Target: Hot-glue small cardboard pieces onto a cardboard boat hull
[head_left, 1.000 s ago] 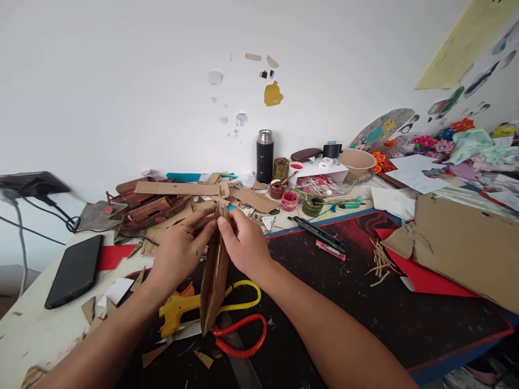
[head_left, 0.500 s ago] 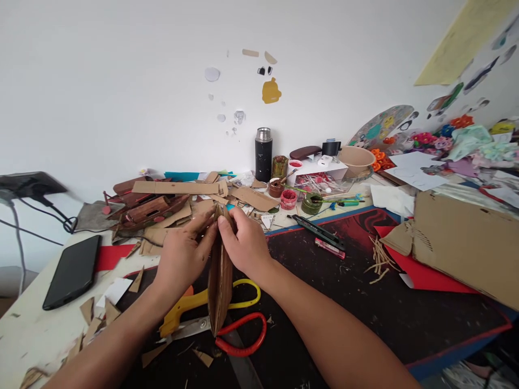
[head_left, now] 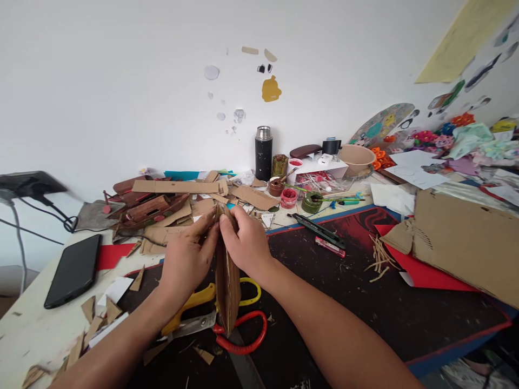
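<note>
A narrow cardboard boat hull (head_left: 227, 292), pointed at its near end, is held between both hands at its far end. My left hand (head_left: 187, 253) pinches the hull's left side with thumb and fingers. Against the right side, my right hand (head_left: 248, 237) presses with its thumb near the top. The fingers partly cover the far tip. Beneath the hull lie red-handled scissors (head_left: 259, 346) and yellow-handled scissors (head_left: 192, 305) on the dark mat, with a metal ruler (head_left: 245, 367) under them.
Cardboard scraps (head_left: 95, 327) and a phone (head_left: 73, 273) lie at the left. Brown model boats (head_left: 152, 210) stand behind. Open paint jars (head_left: 288, 199), a black flask (head_left: 263, 154) and a utility knife (head_left: 318, 229) are farther back. A large cardboard sheet (head_left: 466, 237) is at the right.
The near end of the hull has swung a little to the right, over the red scissor handle. Both hands keep their grip at the far end.
</note>
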`<action>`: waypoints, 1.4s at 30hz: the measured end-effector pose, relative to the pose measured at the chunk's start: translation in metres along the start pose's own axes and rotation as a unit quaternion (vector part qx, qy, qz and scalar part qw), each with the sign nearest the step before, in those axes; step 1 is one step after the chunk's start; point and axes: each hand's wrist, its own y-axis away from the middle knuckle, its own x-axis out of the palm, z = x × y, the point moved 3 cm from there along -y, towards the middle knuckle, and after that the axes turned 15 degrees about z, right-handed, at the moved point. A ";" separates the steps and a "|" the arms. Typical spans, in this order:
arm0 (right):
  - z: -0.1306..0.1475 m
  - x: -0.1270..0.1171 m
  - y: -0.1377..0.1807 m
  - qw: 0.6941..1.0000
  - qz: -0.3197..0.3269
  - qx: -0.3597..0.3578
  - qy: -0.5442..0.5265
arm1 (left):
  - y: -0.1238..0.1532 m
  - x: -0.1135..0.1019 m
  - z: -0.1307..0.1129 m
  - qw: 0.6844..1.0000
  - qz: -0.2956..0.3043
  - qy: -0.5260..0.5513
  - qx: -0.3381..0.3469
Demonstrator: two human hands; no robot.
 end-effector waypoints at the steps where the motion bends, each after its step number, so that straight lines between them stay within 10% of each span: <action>1: 0.000 0.000 0.000 1.000 -0.002 0.001 0.003 | 0.000 0.000 0.000 1.000 -0.001 -0.001 -0.003; 19: -0.002 0.000 0.000 0.999 -0.018 0.012 -0.027 | 0.007 0.006 -0.002 1.000 0.009 0.004 0.008; 42: -0.007 0.001 -0.004 0.999 -0.023 0.024 -0.042 | 0.001 0.015 0.003 0.953 0.029 0.301 -0.008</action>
